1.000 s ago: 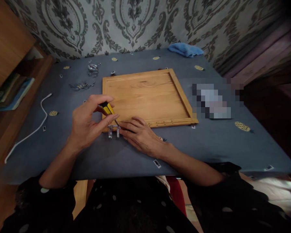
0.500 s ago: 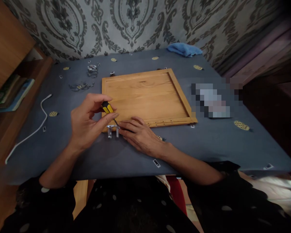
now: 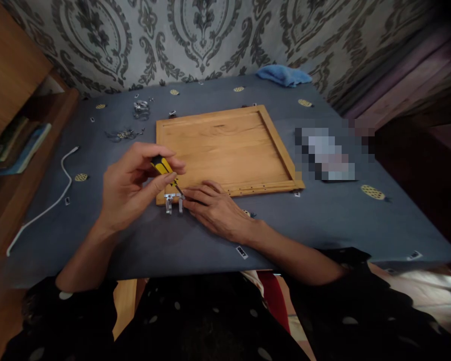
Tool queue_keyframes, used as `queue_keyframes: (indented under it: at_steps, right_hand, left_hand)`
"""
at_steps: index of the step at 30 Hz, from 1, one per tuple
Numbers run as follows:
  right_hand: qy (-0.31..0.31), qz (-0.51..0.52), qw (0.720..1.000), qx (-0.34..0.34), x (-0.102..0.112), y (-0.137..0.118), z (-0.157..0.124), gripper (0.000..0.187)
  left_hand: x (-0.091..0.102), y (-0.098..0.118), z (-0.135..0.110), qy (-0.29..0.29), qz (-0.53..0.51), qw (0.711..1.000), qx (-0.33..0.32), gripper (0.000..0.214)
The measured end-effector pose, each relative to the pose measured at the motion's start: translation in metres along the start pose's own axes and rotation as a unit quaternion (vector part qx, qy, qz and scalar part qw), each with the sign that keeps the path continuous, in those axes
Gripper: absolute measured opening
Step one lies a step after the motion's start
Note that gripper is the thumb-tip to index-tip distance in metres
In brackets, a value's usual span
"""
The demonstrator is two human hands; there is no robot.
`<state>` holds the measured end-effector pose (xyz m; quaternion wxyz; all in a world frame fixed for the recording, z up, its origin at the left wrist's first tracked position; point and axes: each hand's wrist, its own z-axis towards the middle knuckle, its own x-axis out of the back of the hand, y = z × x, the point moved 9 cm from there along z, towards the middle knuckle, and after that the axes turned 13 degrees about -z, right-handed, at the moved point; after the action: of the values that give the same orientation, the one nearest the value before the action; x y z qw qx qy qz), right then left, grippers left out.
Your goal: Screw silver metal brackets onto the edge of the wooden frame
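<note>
I find the metal fitting (image 3: pixel 169 201) at the near left corner of the wooden panel (image 3: pixel 225 150), its plate along the panel's near edge and its two prongs pointing nearward over the tablecloth (image 3: pixel 308 220). The yellow-and-black screwdriver (image 3: pixel 163 167) comes down on it at a slant, long axis running from the handle at far left to the shaft at near right, the tip ending at the fitting's right side. From my remote post I cannot tell whether that tip is seated. The left hand (image 3: pixel 130 180) is to the left, with thumb and fingers closed around the handle, clear of the fitting. The right hand (image 3: pixel 220 208) is the nearer one: back upward, fingers together and lightly bent over the panel's near edge, not clenched, fingertips right beside the tip. Whether they pinch a small part I cannot establish. The panel lies flat, long axis left to right. Farther out I note a loose cluster of metal fittings (image 3: pixel 141 108) at far left, a spread of small hardware (image 3: pixel 124 134) nearer than that, a white cable (image 3: pixel 63 193) at left, a blue cloth (image 3: pixel 284 75) at far right, and a pixelated object (image 3: pixel 326 155) right of the panel.
</note>
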<state>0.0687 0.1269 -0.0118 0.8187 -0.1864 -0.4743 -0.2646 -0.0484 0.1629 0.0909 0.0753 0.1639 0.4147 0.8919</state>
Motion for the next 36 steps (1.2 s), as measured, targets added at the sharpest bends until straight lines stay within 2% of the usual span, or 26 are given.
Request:
queue_keyframes:
  at_steps: [3, 5, 12, 15, 20, 25, 31, 36]
  right_hand:
    - [0.003, 0.009, 1.0, -0.003, 0.001, 0.001, 0.0, 0.029]
    - [-0.005, 0.012, 1.0, -0.004, 0.0, 0.001, 0.0, 0.029]
    - [-0.011, -0.007, 1.0, 0.0, -0.001, 0.0, -0.001, 0.029]
    - [-0.011, -0.006, 1.0, -0.002, -0.001, 0.0, -0.002, 0.029]
    - [-0.005, -0.007, 1.0, 0.002, 0.0, 0.0, -0.001, 0.029]
    - [-0.008, -0.009, 1.0, 0.002, -0.001, 0.0, -0.001, 0.029]
    - [0.008, -0.013, 1.0, 0.006, 0.002, -0.002, -0.001, 0.029]
    - [-0.016, -0.002, 1.0, -0.003, -0.001, 0.0, -0.001, 0.028]
  left_hand:
    - [0.011, 0.009, 0.0, 0.077, 0.004, 0.997, -0.013, 0.029]
    - [0.012, 0.01, -0.001, 0.087, 0.009, 0.996, -0.011, 0.029]
    - [0.0, 0.003, -0.003, 0.046, 0.026, 0.999, 0.006, 0.024]
    - [-0.001, -0.002, -0.005, 0.044, 0.026, 0.999, 0.016, 0.024]
    - [-0.002, -0.003, -0.005, 0.027, 0.009, 0.999, -0.014, 0.027]
    - [-0.003, -0.003, -0.005, 0.02, 0.01, 1.0, -0.01, 0.028]
    - [-0.004, -0.005, -0.006, 0.007, 0.028, 0.999, 0.017, 0.025]
    - [-0.004, -0.007, -0.004, -0.006, 0.073, 0.997, 0.003, 0.022]
